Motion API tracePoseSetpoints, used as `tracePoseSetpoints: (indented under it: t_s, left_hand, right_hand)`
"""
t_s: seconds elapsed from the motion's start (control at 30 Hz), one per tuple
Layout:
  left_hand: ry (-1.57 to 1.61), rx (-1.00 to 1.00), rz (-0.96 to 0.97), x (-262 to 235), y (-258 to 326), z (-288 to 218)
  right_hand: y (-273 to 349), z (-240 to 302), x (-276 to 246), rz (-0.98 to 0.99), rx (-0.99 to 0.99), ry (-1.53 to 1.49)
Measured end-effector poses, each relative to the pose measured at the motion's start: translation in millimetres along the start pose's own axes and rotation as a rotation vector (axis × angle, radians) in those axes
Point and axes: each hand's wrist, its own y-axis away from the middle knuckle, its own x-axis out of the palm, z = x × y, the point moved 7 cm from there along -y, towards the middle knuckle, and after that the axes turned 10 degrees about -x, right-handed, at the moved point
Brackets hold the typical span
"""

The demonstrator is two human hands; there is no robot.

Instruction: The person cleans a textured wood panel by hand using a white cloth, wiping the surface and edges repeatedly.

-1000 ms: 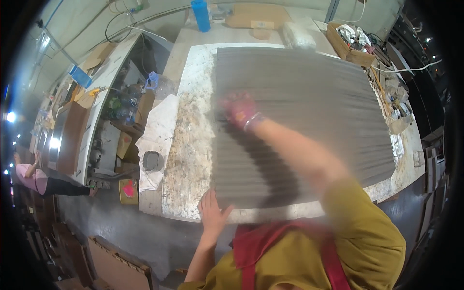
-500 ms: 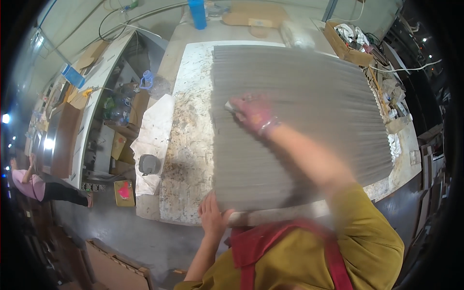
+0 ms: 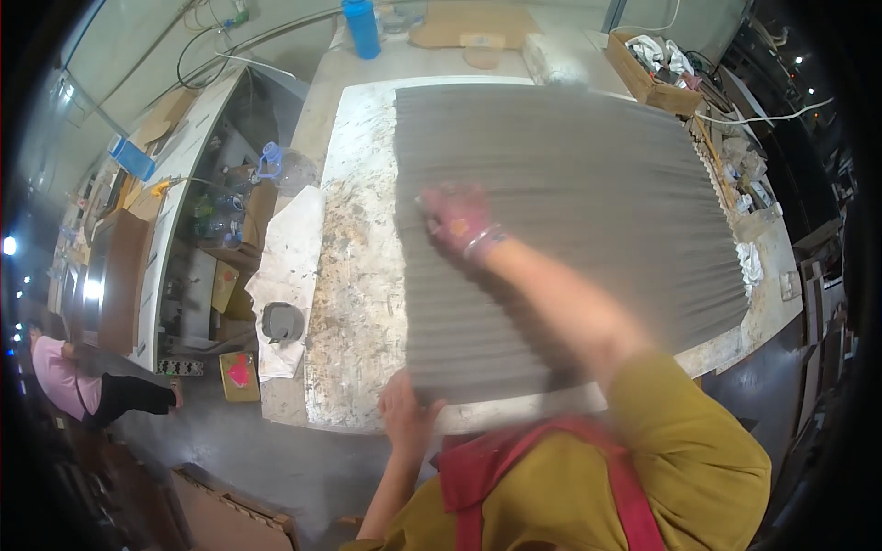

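A large grey panel with a ridged, wavy surface (image 3: 588,211) lies on a stained white board (image 3: 354,303) on the table. My right hand (image 3: 459,220), in a pink glove with a band at the wrist, rests on the panel near its left edge. Its fingers are closed around something small and pale, mostly hidden and blurred. At the near left corner of the panel is my bare left hand (image 3: 404,413). Its fingers lie along the left side and its thumb along the front edge, gripping the corner.
A white cloth (image 3: 287,275) with a dark grey round piece (image 3: 283,322) lies left of the board. Behind stand a blue bottle (image 3: 362,29) and a cardboard box of crumpled material (image 3: 652,78). A shelf unit (image 3: 179,211) stands left; a person in pink (image 3: 69,376) is beyond.
My right hand has shifted slightly left over the panel. My left hand stays at the corner. The whole view has moved a little, and the person at far left has changed posture.
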Motion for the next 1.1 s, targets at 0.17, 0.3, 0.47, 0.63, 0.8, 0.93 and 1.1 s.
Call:
tracePoseSetpoints:
  t_s: [0.17, 0.3, 0.47, 0.63, 0.8, 0.93, 1.1]
  left_hand:
    - [0.062, 0.017, -0.019, -2, -2, -5]
    - [0.002, 0.022, -0.005, 10, -1, -1]
    - [0.020, 0.002, 0.012, 16, 3, 10]
    - [0.005, -0.018, -0.015, 14, 4, 12]
    - [0.015, 0.033, 0.002, 19, -1, 3]
    - [-0.017, -0.019, 0.004, 17, 4, 17]
    - [-0.036, -0.028, -0.010, 18, 4, 15]
  right_hand:
    - [43, -60, -26, 0.105, 0.137, 0.242]
    - [29, -28, -29, 0.101, 0.043, 0.069]
    - [17, -23, 2, 0.260, 0.184, 0.033]
    - [130, -160, -80, -0.007, 0.375, 0.340]
    - [269, -341, -139, -0.112, 0.776, 0.226]
    - [174, -164, -128, -0.017, 0.380, 0.278]
    - [171, -102, -99, -0.004, 0.263, 0.135]
